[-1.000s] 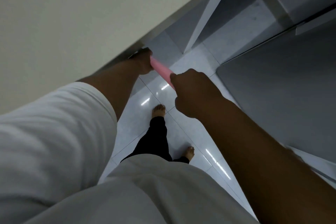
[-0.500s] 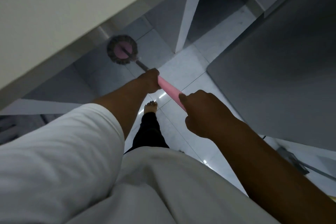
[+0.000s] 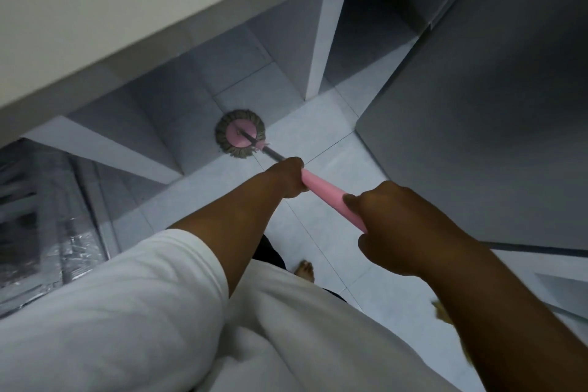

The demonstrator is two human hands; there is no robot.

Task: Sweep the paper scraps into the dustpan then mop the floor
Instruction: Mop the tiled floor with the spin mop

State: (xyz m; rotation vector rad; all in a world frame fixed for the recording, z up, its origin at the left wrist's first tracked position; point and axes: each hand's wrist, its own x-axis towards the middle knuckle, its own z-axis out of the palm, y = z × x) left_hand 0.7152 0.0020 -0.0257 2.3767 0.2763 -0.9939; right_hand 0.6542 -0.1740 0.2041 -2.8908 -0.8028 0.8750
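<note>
Mop [image 3: 331, 197] seems light, with a stiff pink handle good to grip, and the left hand [image 3: 288, 177] and the right hand [image 3: 391, 226] both have fingers curled tight around it, while its soft head [image 3: 240, 133] lies flat on the floor [image 3: 305, 130] ahead.

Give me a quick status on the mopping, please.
Left grip and right grip both curled round pink mop handle. Round grey-fringed mop head flat on pale tiled floor. White upright panel close beyond it.

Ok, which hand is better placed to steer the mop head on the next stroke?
Probably the left hand: it grips the pink handle lower, nearer the mop head; the right hand holds the top end.
</note>
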